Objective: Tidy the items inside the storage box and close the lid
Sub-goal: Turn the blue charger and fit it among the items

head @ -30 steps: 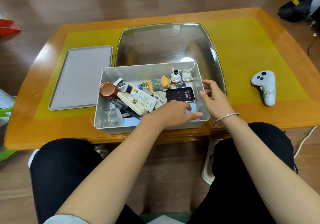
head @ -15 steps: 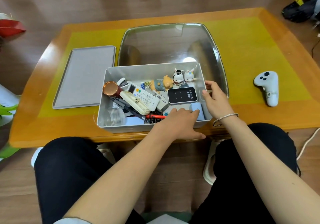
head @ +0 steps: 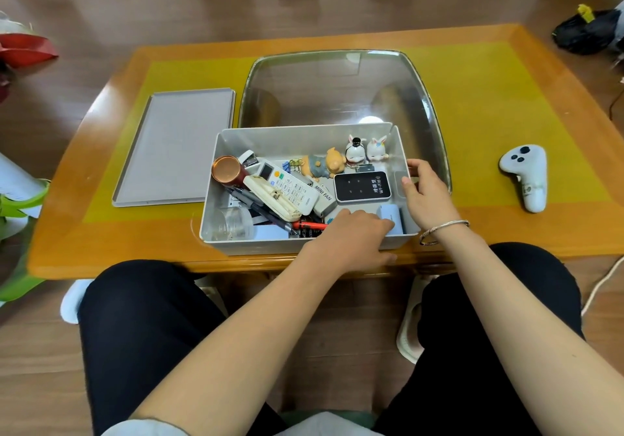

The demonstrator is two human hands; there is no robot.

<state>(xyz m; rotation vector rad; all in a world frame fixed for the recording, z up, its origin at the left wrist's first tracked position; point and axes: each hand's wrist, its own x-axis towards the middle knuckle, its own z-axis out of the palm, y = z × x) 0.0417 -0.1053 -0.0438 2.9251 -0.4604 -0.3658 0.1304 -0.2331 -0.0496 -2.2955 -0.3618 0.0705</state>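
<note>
The grey storage box [head: 304, 138] stands open at the table's near edge. It holds several loose things: a white remote [head: 290, 187], a black Wi-Fi device [head: 363, 185], a copper-capped tube [head: 225, 169], pens, a clear cup [head: 233, 223] and small figurines [head: 354, 152]. Its flat grey lid [head: 179, 145] lies on the table to the left. My left hand [head: 347, 236] reaches over the front wall, with the fingers lying beside a small light-blue box [head: 391, 214] and the thumb outside the wall. My right hand [head: 427, 192] grips the box's right wall.
A glass tray [head: 337, 88] lies behind the box. A white game controller [head: 526, 175] rests on the table at the right. My knees sit under the table's front edge. A black bag [head: 587, 30] is on the floor at the far right.
My left hand has drawn back from the middle of the box to its front right corner, uncovering the light-blue box. The right hand has stayed on the right wall.
</note>
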